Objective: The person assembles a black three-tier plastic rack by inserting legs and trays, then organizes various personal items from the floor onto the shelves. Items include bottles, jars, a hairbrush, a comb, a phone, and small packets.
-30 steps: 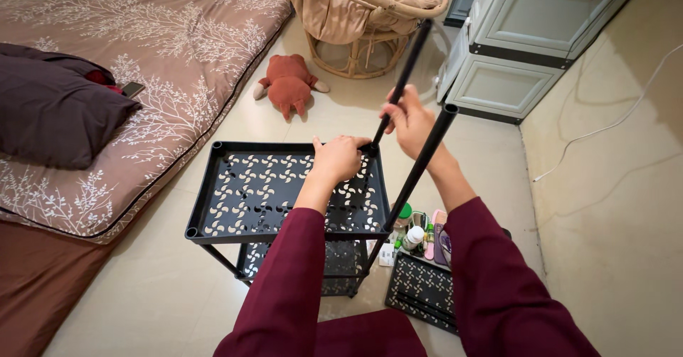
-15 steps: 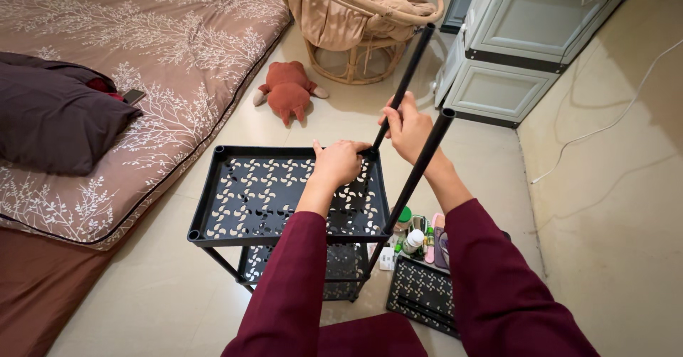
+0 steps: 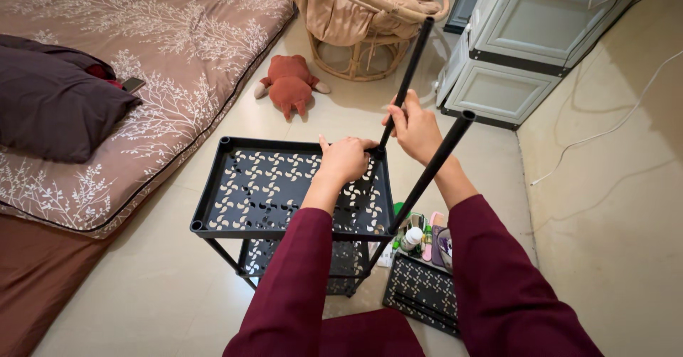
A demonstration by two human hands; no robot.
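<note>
A black perforated plastic shelf tray (image 3: 256,186) stands on thin black legs over a lower tray (image 3: 267,257). My left hand (image 3: 346,158) grips the top tray's far right corner. My right hand (image 3: 415,128) is closed around a black pole (image 3: 411,72) that rises slanted from that corner. A second black pole (image 3: 434,168) stands slanted in the near right corner, touching my right forearm.
A third black tray (image 3: 420,293) lies on the floor at the right with small bottles and pouches (image 3: 423,232). A mattress with a dark pillow (image 3: 50,104) fills the left. Behind are a red plush toy (image 3: 288,83), a rattan chair (image 3: 370,15) and white drawer units (image 3: 526,44).
The view has shifted only slightly. Both hands stay at the far right corner, with my right hand still on the pole.
</note>
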